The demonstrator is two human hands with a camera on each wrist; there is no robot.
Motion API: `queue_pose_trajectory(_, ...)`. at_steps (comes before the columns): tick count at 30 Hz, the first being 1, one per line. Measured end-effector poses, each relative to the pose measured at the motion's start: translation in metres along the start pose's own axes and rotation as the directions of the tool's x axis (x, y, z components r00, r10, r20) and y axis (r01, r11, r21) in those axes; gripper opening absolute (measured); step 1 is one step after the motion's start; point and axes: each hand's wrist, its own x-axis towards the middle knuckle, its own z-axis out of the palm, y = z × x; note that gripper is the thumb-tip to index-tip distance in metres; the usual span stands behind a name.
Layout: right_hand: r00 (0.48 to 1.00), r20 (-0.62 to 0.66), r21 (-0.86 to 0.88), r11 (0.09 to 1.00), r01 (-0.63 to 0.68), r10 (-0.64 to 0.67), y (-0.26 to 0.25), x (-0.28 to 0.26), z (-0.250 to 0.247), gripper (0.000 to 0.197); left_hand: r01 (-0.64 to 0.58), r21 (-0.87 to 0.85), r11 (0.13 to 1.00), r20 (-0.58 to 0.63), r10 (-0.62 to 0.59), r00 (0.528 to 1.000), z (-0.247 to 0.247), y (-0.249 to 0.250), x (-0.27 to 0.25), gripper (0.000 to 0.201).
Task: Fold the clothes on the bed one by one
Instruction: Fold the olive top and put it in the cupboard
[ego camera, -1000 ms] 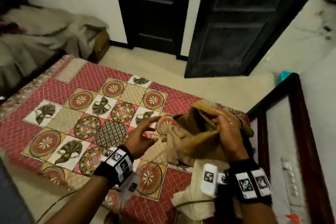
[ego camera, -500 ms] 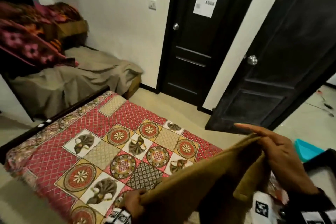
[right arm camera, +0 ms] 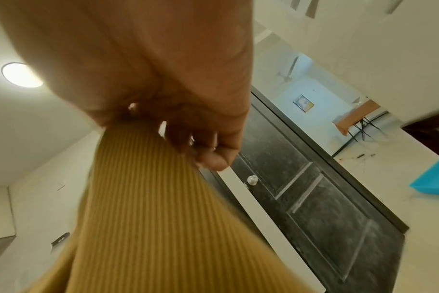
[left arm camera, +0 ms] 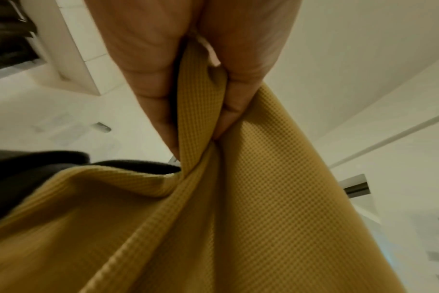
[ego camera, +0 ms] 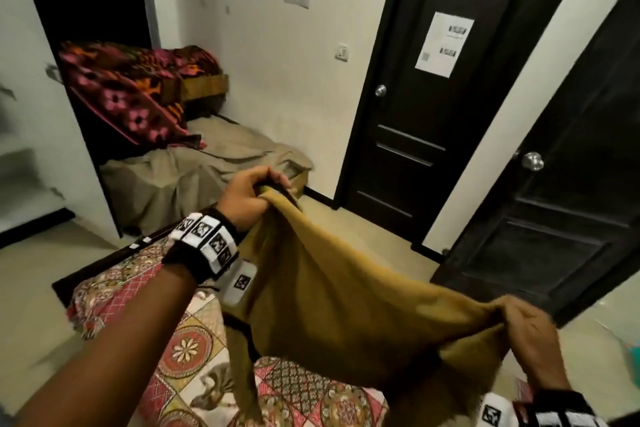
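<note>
A mustard-yellow ribbed garment (ego camera: 346, 305) hangs spread in the air above the bed (ego camera: 194, 350), which has a red patterned cover. My left hand (ego camera: 256, 191) grips one upper corner, raised high toward the far wall. My right hand (ego camera: 519, 326) grips the other corner, lower and nearer to me. In the left wrist view the fingers (left arm camera: 158, 79) pinch a bunched fold of the garment (left arm camera: 213, 218) with a dark trim at its edge. In the right wrist view my curled fingers (right arm camera: 208, 142) clutch the ribbed fabric (right arm camera: 150, 208). The garment's lower end trails down onto the bed cover.
A second low bed with a beige sheet (ego camera: 207, 170) and a dark floral blanket (ego camera: 138, 90) stands against the far wall. Two black doors (ego camera: 433, 97) stand ahead and at the right. Pale floor (ego camera: 363, 229) lies between the beds and the doors.
Both hands have lifted the garment off the bed and pulled it apart. The left hand went from free to gripping a corner and rose high. My view has tilted upward.
</note>
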Motion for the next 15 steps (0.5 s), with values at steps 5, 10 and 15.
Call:
queue_pose_trajectory(5,0.840,0.542,-0.051,0.999,-0.011,0.037,-0.013,-0.010,0.026,0.043,-0.020,-0.167,0.986,0.137,0.044,0.990,0.039,0.052,0.035,0.043)
queue_pose_trajectory(10,0.879,0.411,0.039,0.968,0.247,-0.241,-0.057,0.009,0.050,0.043,-0.127,-0.183,0.975,0.368,0.187,0.911,0.062,0.076,0.046,0.055)
queue_pose_trajectory(15,0.883,0.315,0.045,0.935,0.352,-0.348,-0.083,0.051,0.096,0.071,-0.180,-0.238,0.954,0.420,0.268,0.867,0.073,0.099,0.038,0.033)
